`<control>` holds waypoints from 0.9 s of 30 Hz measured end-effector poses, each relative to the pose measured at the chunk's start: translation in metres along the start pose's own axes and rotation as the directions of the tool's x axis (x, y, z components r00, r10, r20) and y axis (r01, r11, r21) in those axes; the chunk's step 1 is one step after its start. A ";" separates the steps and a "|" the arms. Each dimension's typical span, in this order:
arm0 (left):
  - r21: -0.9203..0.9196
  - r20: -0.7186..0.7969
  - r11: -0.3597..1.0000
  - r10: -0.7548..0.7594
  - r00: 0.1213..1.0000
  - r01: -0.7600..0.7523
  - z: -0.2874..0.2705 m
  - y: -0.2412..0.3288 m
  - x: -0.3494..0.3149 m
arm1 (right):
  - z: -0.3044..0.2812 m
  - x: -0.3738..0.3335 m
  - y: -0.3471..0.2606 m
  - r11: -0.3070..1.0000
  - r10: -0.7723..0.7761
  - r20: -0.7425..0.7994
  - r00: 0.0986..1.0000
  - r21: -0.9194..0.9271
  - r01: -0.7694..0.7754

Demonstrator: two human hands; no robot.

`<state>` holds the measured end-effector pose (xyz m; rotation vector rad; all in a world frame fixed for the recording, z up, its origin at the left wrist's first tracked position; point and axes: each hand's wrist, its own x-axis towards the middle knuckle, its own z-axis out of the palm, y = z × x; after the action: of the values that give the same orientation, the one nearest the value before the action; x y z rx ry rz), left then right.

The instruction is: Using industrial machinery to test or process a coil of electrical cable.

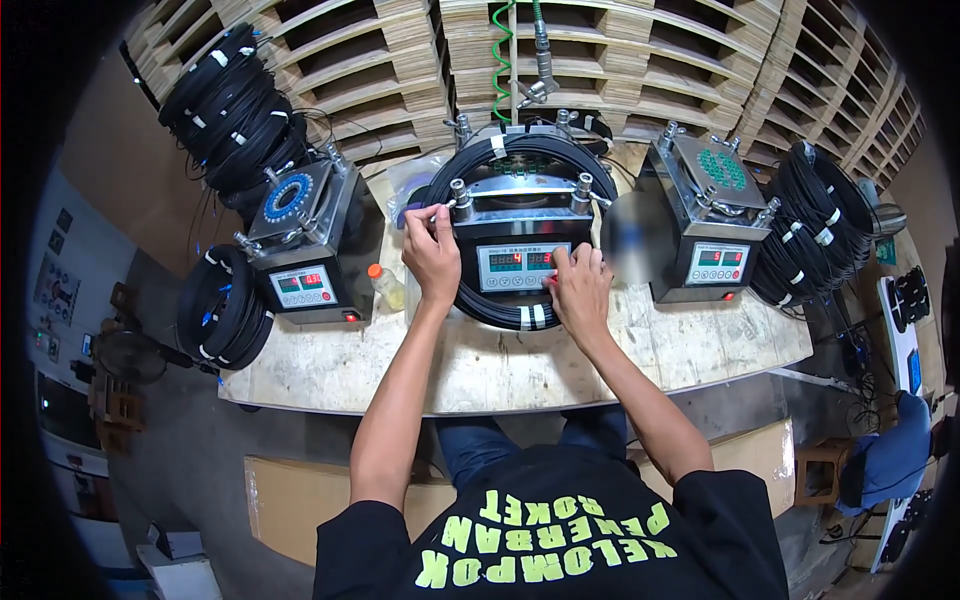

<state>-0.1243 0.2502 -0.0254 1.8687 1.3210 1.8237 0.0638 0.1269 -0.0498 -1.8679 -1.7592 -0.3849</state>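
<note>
A metal polishing machine [515, 217] with a lit digital panel [503, 268] stands in front of me, a black cable coil [470, 180] looped around it. My left hand [434, 262] is closed in a pinch at the lever by the machine's left front post [461, 200]; fingers cover what they grip. At the panel's right end is my right hand [582, 290], its thumb beside the red button and its bent fingers apart. It appears to hold nothing, though the fingertips partly hide the panel.
Similar machines stand at left [285, 205] and right [715, 180]. Cable coils pile up at far left [230, 120] and right [815, 225]. A small red-capped bottle [388, 290] stands on the worktable [480, 375]. Wooden pallets [600, 50] rise behind; a green coiled hose [503, 60] hangs there.
</note>
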 end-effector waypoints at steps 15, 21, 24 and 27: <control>-0.083 0.099 0.997 0.003 0.995 0.005 -0.017 0.010 0.003 | -0.001 -0.008 0.020 0.949 0.078 -0.189 0.979 0.315 -0.014; -0.311 0.139 0.921 -0.199 0.970 0.234 -0.019 -0.039 0.030 | -0.031 0.051 0.051 0.765 0.436 -0.428 0.791 0.639 -0.076; -0.191 0.261 0.954 -0.179 0.949 0.232 -0.002 -0.060 0.033 | -0.025 0.082 0.085 0.757 0.467 -0.422 0.777 0.646 -0.104; -0.281 0.308 0.899 -0.246 0.919 0.335 0.012 -0.068 0.032 | 0.002 0.103 0.113 0.563 0.466 -0.106 0.879 0.802 -0.202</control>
<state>-0.1485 0.3169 -0.0532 1.5706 1.0593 1.4725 0.1856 0.2126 -0.0161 -1.3378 -1.0284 0.2232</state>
